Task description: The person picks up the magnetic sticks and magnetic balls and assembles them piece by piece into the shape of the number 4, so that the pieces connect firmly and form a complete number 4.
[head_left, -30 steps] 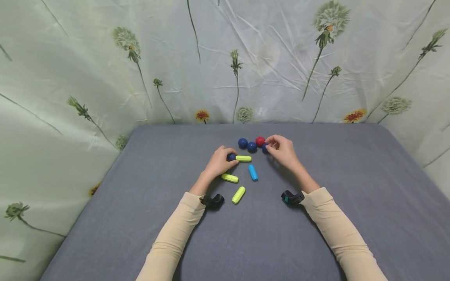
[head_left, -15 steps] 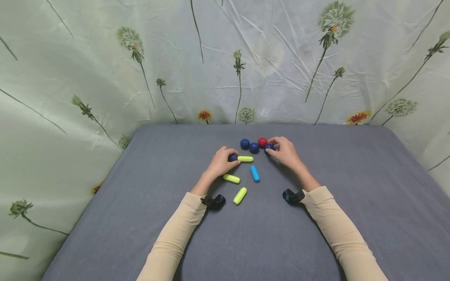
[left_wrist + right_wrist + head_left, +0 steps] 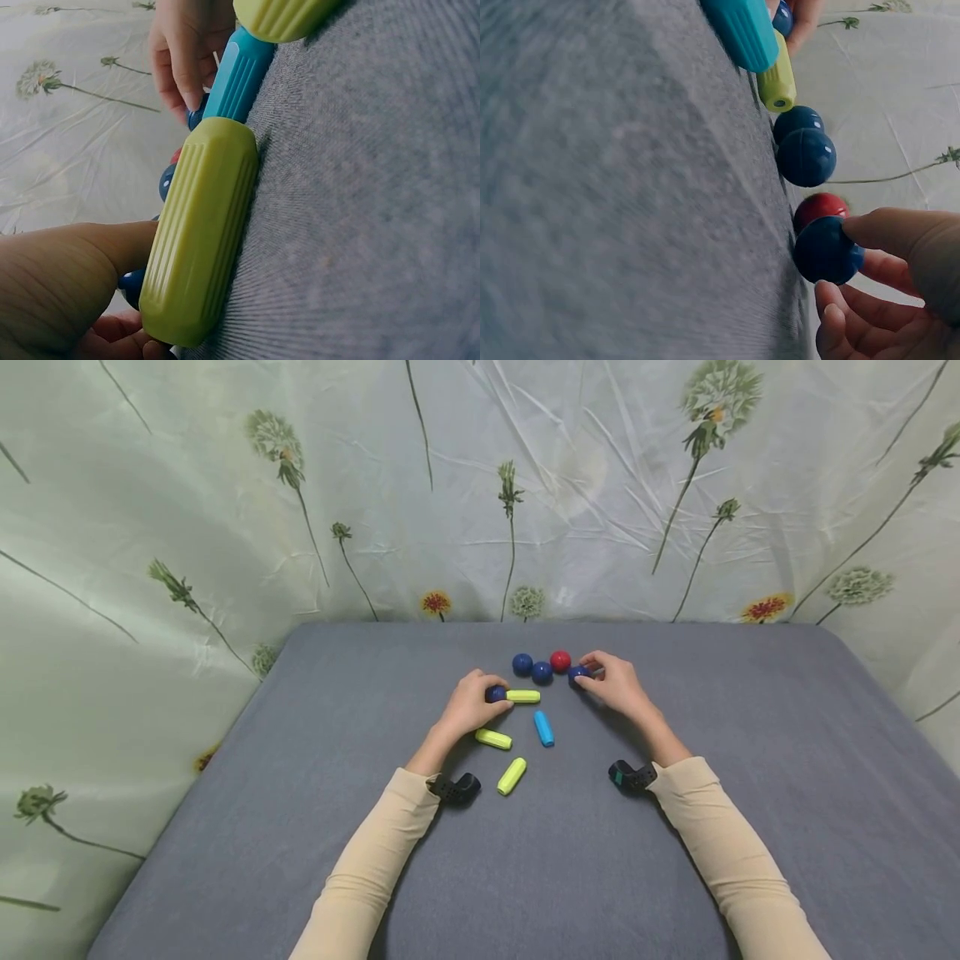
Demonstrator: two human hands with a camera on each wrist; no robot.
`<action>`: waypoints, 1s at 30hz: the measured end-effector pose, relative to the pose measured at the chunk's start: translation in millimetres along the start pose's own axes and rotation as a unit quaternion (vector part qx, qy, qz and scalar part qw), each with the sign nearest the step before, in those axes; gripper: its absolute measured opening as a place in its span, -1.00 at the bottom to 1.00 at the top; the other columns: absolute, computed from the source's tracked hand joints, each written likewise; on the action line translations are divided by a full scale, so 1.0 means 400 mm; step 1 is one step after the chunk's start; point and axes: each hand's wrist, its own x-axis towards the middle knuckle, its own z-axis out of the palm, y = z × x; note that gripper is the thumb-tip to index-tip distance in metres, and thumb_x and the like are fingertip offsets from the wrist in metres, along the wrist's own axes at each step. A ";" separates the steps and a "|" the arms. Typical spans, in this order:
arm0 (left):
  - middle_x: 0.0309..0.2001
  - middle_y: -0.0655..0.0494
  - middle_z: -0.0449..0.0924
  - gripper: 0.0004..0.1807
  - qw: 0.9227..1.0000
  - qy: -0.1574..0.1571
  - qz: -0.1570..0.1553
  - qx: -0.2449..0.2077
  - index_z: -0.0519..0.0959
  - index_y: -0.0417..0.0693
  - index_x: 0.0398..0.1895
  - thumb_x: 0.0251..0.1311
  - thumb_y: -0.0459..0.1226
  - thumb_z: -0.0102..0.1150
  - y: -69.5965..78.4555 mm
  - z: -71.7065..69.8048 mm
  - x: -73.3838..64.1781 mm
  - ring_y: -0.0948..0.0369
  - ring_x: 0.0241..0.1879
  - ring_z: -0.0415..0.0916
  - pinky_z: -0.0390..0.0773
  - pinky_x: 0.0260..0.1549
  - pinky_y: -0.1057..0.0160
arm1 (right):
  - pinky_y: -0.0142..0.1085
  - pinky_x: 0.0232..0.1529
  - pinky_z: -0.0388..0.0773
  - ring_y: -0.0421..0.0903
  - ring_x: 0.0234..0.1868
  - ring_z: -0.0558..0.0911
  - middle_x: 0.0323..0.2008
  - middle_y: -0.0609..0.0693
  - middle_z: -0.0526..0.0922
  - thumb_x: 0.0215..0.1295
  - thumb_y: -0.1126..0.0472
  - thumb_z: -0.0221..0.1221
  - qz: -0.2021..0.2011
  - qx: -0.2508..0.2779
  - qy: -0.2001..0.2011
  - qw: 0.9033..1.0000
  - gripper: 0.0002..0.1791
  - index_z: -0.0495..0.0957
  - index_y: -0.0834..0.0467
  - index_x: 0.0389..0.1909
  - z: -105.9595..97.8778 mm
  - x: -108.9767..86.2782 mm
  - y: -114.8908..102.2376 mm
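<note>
Ball (image 3: 825, 251), blue, in right hand (image 3: 615, 684)

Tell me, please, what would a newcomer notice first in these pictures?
Probably the lone red ball, toward the back of the table. Then the left hand, holding a blue ball beside a lime stick, and the right hand, holding another blue ball right of the red one.

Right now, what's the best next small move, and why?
Probably bring the blue ball in the right hand to the bare right end of the farthest yellow stick, since the left hand holds another blue ball at its left end.
</note>
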 end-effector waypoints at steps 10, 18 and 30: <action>-0.19 -0.07 0.54 -0.67 1.000 0.003 0.004 -0.008 0.63 -0.09 -0.06 0.10 -0.18 0.29 0.000 -0.004 0.002 0.14 -0.28 0.40 0.36 -0.29 0.28 | -0.33 -0.41 0.45 0.13 -0.17 0.59 -0.01 0.31 0.57 0.28 0.20 0.11 -0.015 -0.010 -0.053 0.998 -0.61 0.48 0.21 0.12 -0.019 -0.001 0.007; -0.21 -0.07 0.53 -0.67 1.000 0.010 0.008 -0.018 0.63 -0.09 -0.07 0.09 -0.19 0.30 -0.008 -0.003 0.001 0.14 -0.30 0.38 0.34 -0.32 0.30 | -0.16 -0.24 0.52 0.17 -0.08 0.59 -0.03 0.33 0.58 0.25 0.22 0.14 -0.027 0.000 -0.071 0.997 -0.62 0.47 0.25 0.07 -0.026 -0.004 0.005; -0.22 -0.07 0.52 -0.67 1.000 0.011 0.007 -0.018 0.63 -0.08 -0.05 0.10 -0.18 0.29 -0.012 -0.003 0.000 0.16 -0.33 0.34 0.28 -0.34 0.33 | -0.35 -0.34 0.43 0.10 -0.14 0.61 0.02 0.33 0.55 0.23 0.24 0.17 -0.037 0.032 -0.104 0.993 -0.64 0.45 0.25 0.03 -0.023 -0.005 0.006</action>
